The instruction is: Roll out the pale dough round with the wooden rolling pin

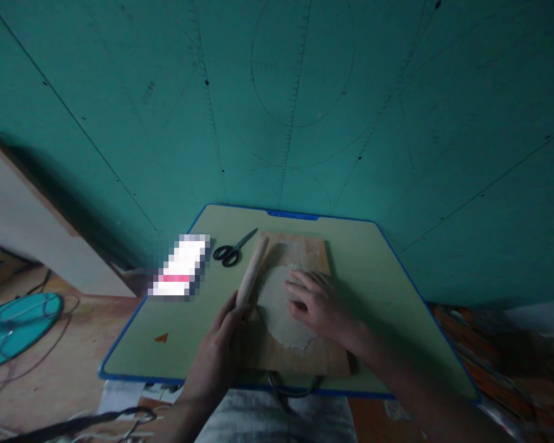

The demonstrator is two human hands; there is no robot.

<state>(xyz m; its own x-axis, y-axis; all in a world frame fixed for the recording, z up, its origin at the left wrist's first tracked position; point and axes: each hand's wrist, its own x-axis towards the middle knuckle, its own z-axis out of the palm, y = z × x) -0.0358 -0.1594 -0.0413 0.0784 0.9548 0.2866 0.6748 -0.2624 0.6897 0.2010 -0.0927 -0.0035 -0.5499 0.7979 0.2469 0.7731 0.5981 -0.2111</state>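
A flat, roughly round sheet of dough (277,314) lies on a wooden cutting board (300,363). My left hand (226,332) is closed around the near end of a wooden rolling pin (253,271), which slants away along the dough's left side, over the board's left edge. Over the right part of the dough, my right hand (311,298) rests with its fingers bent and somewhat apart, touching the surface. Whether its fingertips pinch the dough is hard to see.
The board lies on a pale folding table (373,307) with a blue rim. Black-handled scissors (233,251) lie left of the board, beside a pixelated bright rectangle (182,267). A small orange triangle (162,338) is at front left. A green wall (277,123) rises behind.
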